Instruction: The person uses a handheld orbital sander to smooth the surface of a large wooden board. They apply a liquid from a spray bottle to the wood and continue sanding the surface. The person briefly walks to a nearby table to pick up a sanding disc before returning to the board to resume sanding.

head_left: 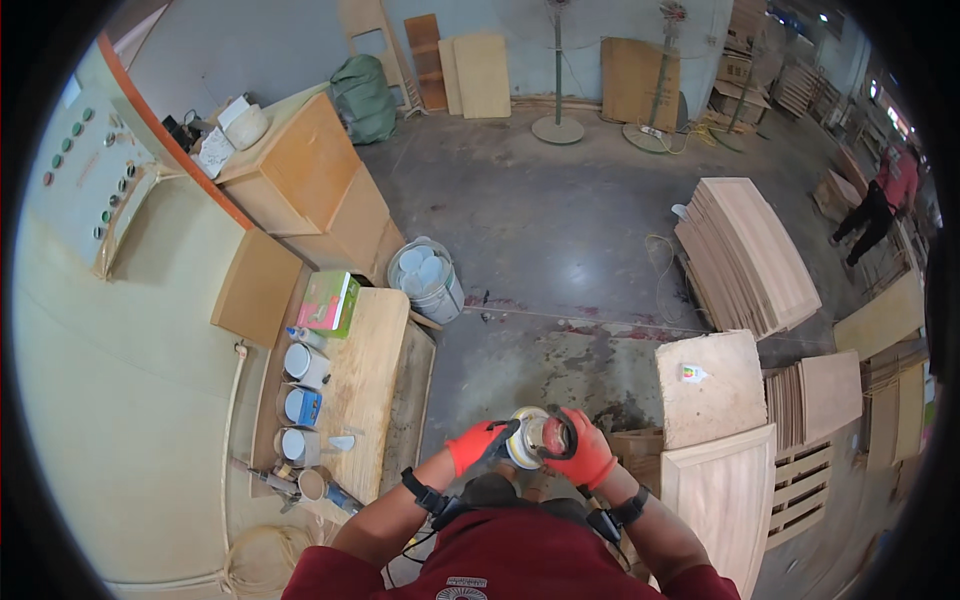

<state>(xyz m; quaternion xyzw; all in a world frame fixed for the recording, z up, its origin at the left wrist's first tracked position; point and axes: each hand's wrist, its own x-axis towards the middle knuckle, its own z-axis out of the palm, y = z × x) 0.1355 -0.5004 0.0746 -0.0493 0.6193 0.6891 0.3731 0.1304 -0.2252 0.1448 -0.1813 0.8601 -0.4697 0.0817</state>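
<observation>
My right hand (582, 452), in a red and black glove, is wrapped round the body of what looks like an orbital sander (524, 440). The tool is held in front of my waist, and its round white and yellow disc is turned toward my left. My left hand (480, 446), gloved the same way, has its fingers closed at the disc's left edge. Whether those fingers pinch the disc or something thin on it is too small to tell. Dark straps with small devices circle both wrists.
At left, a wooden bench (362, 400) bears several cans and a green and pink box (328, 302). Beyond it stands a bucket (428, 280). On my right are panel stacks (745, 260) and a board with a small white bottle (691, 373). Another person (885, 195) is far right.
</observation>
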